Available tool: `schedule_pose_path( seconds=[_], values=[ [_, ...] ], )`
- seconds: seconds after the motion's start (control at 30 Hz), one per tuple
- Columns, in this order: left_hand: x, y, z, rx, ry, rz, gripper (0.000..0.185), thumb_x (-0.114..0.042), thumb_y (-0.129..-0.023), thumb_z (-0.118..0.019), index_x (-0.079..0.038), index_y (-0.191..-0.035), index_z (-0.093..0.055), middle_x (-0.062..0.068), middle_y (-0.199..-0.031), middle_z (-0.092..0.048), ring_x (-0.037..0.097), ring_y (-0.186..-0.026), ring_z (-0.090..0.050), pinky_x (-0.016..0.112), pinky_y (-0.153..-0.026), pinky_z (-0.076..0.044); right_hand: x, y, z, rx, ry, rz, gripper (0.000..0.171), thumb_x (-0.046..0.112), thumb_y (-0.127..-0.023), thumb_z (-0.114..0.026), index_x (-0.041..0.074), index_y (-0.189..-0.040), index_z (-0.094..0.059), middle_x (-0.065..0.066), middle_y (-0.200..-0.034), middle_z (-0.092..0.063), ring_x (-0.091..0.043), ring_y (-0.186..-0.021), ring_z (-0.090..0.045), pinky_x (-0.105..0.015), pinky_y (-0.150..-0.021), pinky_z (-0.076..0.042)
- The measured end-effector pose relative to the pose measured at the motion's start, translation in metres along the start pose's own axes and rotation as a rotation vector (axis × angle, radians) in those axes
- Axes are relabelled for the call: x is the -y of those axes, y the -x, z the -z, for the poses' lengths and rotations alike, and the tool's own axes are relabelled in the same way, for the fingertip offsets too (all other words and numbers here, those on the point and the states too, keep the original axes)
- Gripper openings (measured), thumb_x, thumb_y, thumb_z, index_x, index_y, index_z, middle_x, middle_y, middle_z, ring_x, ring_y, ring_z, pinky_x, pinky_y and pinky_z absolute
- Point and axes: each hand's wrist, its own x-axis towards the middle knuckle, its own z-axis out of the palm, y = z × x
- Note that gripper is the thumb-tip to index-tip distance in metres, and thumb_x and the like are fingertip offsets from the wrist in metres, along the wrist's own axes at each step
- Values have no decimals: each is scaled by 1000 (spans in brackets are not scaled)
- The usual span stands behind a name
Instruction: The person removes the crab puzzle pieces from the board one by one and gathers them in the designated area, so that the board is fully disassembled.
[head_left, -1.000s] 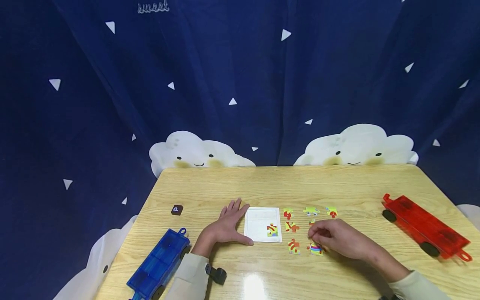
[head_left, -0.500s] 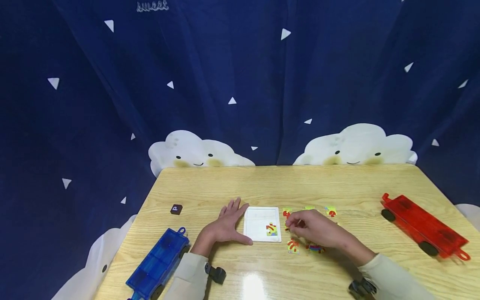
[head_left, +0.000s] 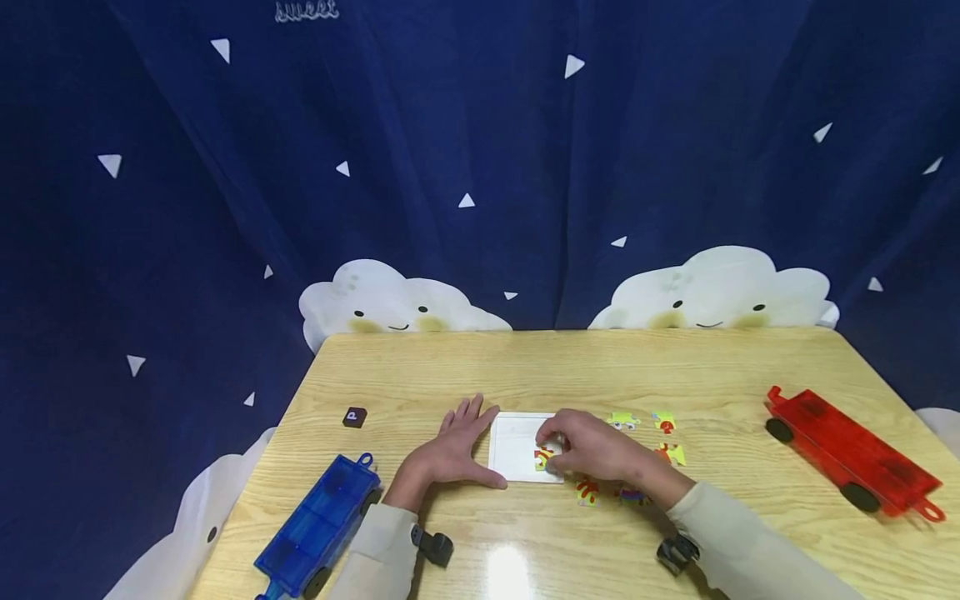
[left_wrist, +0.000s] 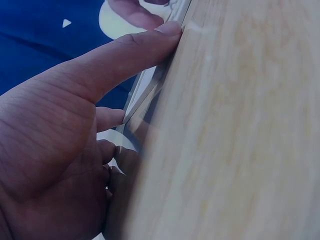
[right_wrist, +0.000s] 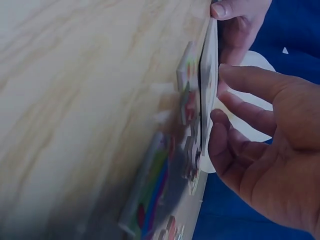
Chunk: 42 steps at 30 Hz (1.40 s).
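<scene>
My left hand (head_left: 450, 454) has its fingers spread, thumb and fingertips against the left side of a white square puzzle tray (head_left: 513, 450). In the left wrist view its thumb (left_wrist: 135, 55) touches the tray's near edge. My right hand (head_left: 596, 447) is over the tray's right side, thumb and forefinger bent about a red-and-yellow puzzle piece (head_left: 543, 457) lying in the tray. The right wrist view shows its fingertips close to the tray (right_wrist: 211, 75); the pinched piece is hidden there. Several loose puzzle pieces, including a rainbow-striped piece (right_wrist: 155, 185), lie to the right, some covered by this hand.
A blue toy wagon (head_left: 318, 525) stands at the table's left, with a small dark cube (head_left: 355, 417) marked with a letter behind it. At the right is a red toy wagon (head_left: 851, 454). A dark blue curtain (head_left: 465, 125) hangs behind the wooden table (head_left: 435, 367).
My right hand has moved left from the loose puzzle pieces to the piece in the tray, uncovering a piece at the right. The left hand has stayed at the tray.
</scene>
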Motion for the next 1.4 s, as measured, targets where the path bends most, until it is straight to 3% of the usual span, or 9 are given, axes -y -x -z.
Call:
schedule_pose_path(
  seconds=[0.3,0.57,0.9,1.23,1.4],
  values=[
    [-1,-1,0,14,1,5,118,-56,-75,-87,-13,-165,-24,16,-171,0,36,-156,4,52,-123,0,-1,-2,-6,4,71,-40,28,9,-82,-85,8,-105,-71,-3,-99,-56,-16,-85,-49,-34,-75,-44],
    [-2,0,1,11,3,9,118,-55,-75,-88,-13,-165,-24,16,-171,0,36,-156,5,52,-123,0,-1,-6,-6,27,41,-61,30,8,-81,-86,9,-102,-65,-1,-93,-58,-15,-80,-52,-32,-72,-46],
    [-3,0,1,-2,1,10,118,-56,-74,-88,-13,-165,-25,17,-171,-2,35,-156,4,51,-123,-1,-1,-5,-4,11,3,-18,13,1,-94,-70,7,-105,-66,8,-83,-61,-5,-73,-54,-27,-68,-46],
    [-2,1,1,1,12,8,118,-55,-75,-88,-13,-165,-25,16,-171,-1,35,-156,4,51,-123,0,4,-5,-4,32,69,-34,15,4,-86,-79,13,-92,-69,4,-84,-60,-9,-76,-51,-30,-68,-45],
    [-2,1,1,-2,3,8,118,-55,-74,-88,-13,-165,-25,17,-171,-2,36,-156,4,51,-123,0,4,-6,-5,32,63,-43,19,4,-85,-80,10,-98,-68,2,-87,-61,-10,-78,-53,-30,-71,-47]
  ],
)
